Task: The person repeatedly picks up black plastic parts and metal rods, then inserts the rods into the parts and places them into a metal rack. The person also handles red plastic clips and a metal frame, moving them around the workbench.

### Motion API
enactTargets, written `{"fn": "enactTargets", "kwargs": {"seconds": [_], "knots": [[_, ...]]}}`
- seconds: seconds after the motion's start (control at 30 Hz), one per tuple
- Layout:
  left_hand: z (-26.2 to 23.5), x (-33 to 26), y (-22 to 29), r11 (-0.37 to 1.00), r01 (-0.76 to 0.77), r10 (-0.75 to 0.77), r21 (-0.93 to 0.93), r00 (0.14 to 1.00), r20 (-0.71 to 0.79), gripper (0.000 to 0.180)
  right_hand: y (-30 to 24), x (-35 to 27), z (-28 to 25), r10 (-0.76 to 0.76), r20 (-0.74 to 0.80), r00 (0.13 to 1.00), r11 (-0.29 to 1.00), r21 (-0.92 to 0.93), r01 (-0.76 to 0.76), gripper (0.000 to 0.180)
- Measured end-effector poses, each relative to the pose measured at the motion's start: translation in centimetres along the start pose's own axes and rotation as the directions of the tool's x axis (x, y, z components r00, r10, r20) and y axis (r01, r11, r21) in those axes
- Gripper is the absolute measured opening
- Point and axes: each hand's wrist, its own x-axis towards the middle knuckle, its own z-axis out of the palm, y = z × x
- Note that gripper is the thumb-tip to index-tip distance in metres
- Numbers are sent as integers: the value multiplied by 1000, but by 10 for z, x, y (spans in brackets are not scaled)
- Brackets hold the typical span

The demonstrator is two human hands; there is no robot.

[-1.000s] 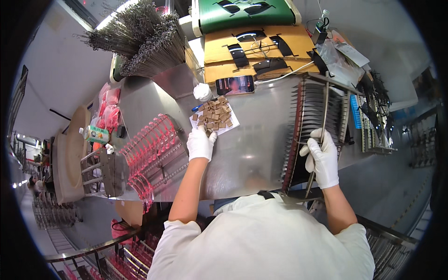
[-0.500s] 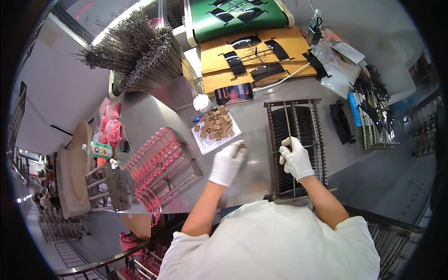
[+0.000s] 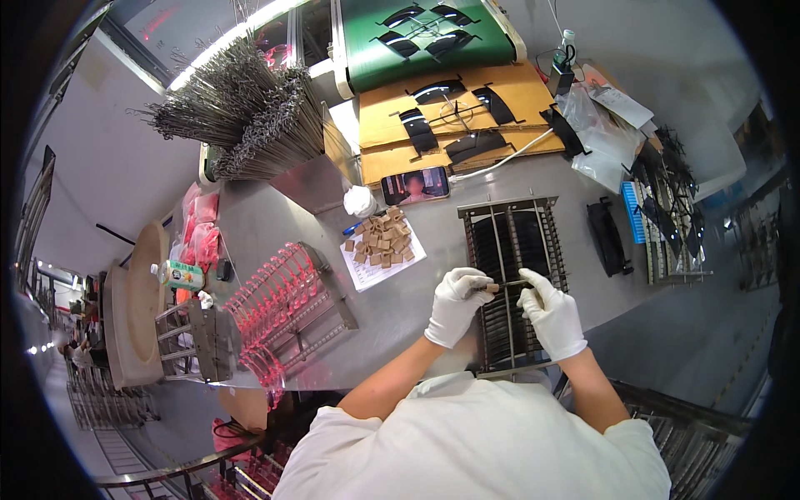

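My left hand (image 3: 455,308), in a white glove, pinches a small brown block (image 3: 492,288) over the left side of a metal rack (image 3: 508,203). Rows of dark curved lenses (image 3: 523,237) stand packed in that rack. My right hand (image 3: 557,321), also gloved, is above the rack's right side with thumb and forefinger drawn together. A thin dark piece (image 3: 513,282) spans the gap between the brown block and my right fingertips; whether they grip it is too small to tell. More brown blocks (image 3: 383,237) lie heaped on a printed sheet (image 3: 364,277) to the left.
On the left stands a rack of pink-edged clear pieces (image 3: 279,308). Behind are a phone (image 3: 415,185), a metal bin of wire hooks (image 3: 308,179), cardboard (image 3: 375,117) bearing dark lenses, and a green conveyor belt (image 3: 358,50). A black part (image 3: 608,237) lies right of the lens rack.
My left hand has moved right, bringing the brown block over the lens rack. My right hand has come off the rack's long rod and shifted slightly right and nearer to me.
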Motion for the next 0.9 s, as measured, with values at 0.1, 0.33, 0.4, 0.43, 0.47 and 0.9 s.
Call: {"fn": "enactTargets", "kwargs": {"seconds": [0.1, 0.33, 0.4, 0.43, 0.47, 0.9], "knots": [[1, -4, -8, 992, 76, -77, -103, 997, 0, 25, 1, -2, 2, 84, -2, 996, 995, 55, -84, 30], [1, -3, -5, 997, 37, -38, 74, 999, 12, 23, -1, 3, 10, -6, 33, 999, 1000, 24, 5, 36], [1, -3, -4, 997, 68, -69, 46, 998, 3, 24, -6, 4, 14, 12, 80, 997, 1000, 10, -13, 43], [2, -4, -8, 993, 118, -118, -26, 993, -3, 24, -6, 5, 17, -7, 70, 998, 999, -45, 11, 43], [2, -5, -10, 981, 167, -168, -99, 986, -5, 24, -6, 9, 22, -86, 32, 996, 981, -173, 90, 44], [7, -13, -30, 979, 18, 8, 201, 992, -124, 25, -2, 50, 61, -282, -62, 957, 930, -262, 257, 28]]}}
